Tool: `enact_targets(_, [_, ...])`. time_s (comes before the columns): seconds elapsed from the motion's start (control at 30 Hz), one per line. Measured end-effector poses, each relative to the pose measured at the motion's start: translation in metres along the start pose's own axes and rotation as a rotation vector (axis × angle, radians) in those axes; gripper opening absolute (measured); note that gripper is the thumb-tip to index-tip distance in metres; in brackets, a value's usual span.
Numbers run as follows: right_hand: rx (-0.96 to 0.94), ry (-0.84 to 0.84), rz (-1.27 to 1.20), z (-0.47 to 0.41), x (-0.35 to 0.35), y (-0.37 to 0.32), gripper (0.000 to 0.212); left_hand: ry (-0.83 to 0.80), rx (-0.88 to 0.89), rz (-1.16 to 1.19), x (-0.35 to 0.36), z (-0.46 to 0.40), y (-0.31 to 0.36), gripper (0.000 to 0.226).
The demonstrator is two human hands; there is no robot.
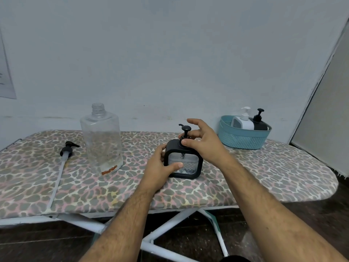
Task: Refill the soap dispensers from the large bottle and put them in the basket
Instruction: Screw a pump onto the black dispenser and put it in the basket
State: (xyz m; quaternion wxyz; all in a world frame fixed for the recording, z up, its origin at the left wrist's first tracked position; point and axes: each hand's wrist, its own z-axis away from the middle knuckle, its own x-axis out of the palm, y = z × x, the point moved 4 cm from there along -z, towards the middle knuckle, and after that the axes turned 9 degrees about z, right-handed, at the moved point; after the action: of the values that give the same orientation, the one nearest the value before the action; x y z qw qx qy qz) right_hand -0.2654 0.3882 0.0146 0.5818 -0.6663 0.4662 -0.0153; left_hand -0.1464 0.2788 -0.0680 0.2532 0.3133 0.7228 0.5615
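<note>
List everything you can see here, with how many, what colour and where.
Big bottle: one, clear, uncapped, upright on the board's left half.
Loose pump: one, black head with a pale tube, lying left of the big bottle.
Square dispenser: one, black frame with a clear window, mid-board, between the hands.
Basket: one, teal, far right of the board.
Dispensers in the basket: two, a white one and a black one, upright.
Board: one, leopard-print cover, white legs.
Left hand: grip on the square dispenser's side.
Right hand: fingers at its pump collar.
</note>
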Motion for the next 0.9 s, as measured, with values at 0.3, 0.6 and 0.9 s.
enact_targets(0.3, [0.058, 0.181, 0.152, 0.007, 0.012, 0.003, 0.053, 0.014, -0.002, -0.025, 0.000, 0.000, 0.000, 0.067])
enact_targets(0.6, [0.096, 0.373, 0.179, 0.017, 0.024, -0.005, 0.043, 0.012, 0.006, -0.050, 0.001, 0.002, 0.005, 0.064])
enact_targets(0.9, [0.127, 0.431, 0.325, 0.024, 0.032, -0.018, 0.035, 0.014, 0.012, -0.041, -0.001, 0.003, 0.003, 0.063])
